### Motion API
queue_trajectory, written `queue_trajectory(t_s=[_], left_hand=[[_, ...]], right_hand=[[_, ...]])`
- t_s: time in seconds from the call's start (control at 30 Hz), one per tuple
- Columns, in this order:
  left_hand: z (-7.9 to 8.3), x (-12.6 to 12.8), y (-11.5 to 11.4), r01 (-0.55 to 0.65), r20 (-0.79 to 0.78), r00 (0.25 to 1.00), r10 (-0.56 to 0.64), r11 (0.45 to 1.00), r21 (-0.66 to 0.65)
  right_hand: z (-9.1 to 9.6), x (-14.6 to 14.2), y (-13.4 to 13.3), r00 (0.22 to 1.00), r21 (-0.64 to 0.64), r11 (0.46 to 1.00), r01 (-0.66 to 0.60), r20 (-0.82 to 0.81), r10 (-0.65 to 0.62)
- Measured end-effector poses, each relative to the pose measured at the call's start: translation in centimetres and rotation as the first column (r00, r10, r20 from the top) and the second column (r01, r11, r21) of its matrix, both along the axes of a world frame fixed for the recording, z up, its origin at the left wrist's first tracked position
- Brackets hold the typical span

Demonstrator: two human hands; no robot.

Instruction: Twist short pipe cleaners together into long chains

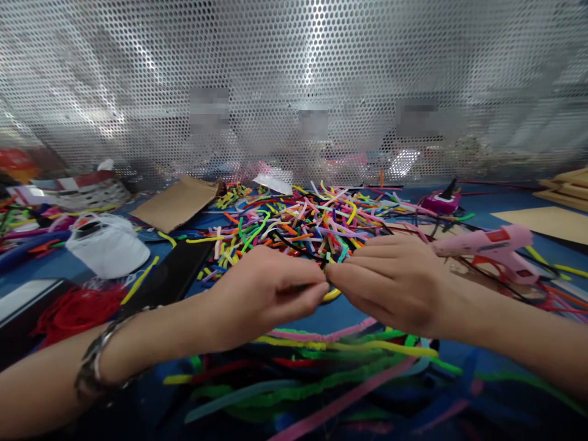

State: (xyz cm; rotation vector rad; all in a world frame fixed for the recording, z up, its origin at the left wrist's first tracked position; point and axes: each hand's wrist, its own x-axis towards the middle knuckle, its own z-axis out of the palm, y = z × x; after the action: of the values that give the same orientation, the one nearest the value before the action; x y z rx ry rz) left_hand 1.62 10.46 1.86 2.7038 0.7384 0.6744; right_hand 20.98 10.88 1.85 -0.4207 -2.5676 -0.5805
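Note:
My left hand (266, 294) and my right hand (390, 282) meet fingertip to fingertip above the blue table (340, 309). Both are closed in a pinch on a small dark piece between them, too hidden to name. A bracelet (94, 361) sits on my left wrist. Just behind my hands lies a big heap of short pipe cleaner pieces (303, 223) in many colours. Long pipe cleaners (331, 352) in green, yellow, pink and red lie under and in front of my hands.
A pink glue gun (493, 248) lies at the right, a smaller purple one (443, 199) behind it. At the left are a white cap (108, 248), red cord (76, 309) and cardboard (177, 202). A perforated metal screen (294, 79) closes the back.

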Motion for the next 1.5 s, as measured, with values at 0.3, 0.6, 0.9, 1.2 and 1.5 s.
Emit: queue_trajectory(t_s=[0.3,0.6,0.9,1.2,1.5], left_hand=[[0.9,-1.3,-0.1,0.255,-0.276,0.961,-0.001,0.386,0.887],[1.6,-1.3,1.0,0.096,-0.104,0.994,-0.042,0.792,0.604],[2.1,-0.6,1.3,0.179,0.063,0.979,-0.191,0.678,-0.713],[0.6,0.0,1.0,0.134,0.054,0.989,-0.140,0.669,-0.731],[-0.1,0.1,0.1,0.078,-0.014,0.997,-0.078,0.995,0.054]], right_hand=[[-0.3,-0.9,-0.7,0.958,-0.962,0.065,-0.266,-0.271,-0.092],[-0.5,-0.7,-0.1,0.934,-0.864,0.412,-0.288,-0.349,-0.078],[1.1,1.3,-0.2,0.989,0.558,0.824,-0.103,0.143,0.028],[1.3,0.2,-0.9,0.958,0.514,0.831,-0.212,0.278,0.072],[1.3,0.2,-1.6,0.987,-0.180,0.984,0.011,0.162,0.019]])
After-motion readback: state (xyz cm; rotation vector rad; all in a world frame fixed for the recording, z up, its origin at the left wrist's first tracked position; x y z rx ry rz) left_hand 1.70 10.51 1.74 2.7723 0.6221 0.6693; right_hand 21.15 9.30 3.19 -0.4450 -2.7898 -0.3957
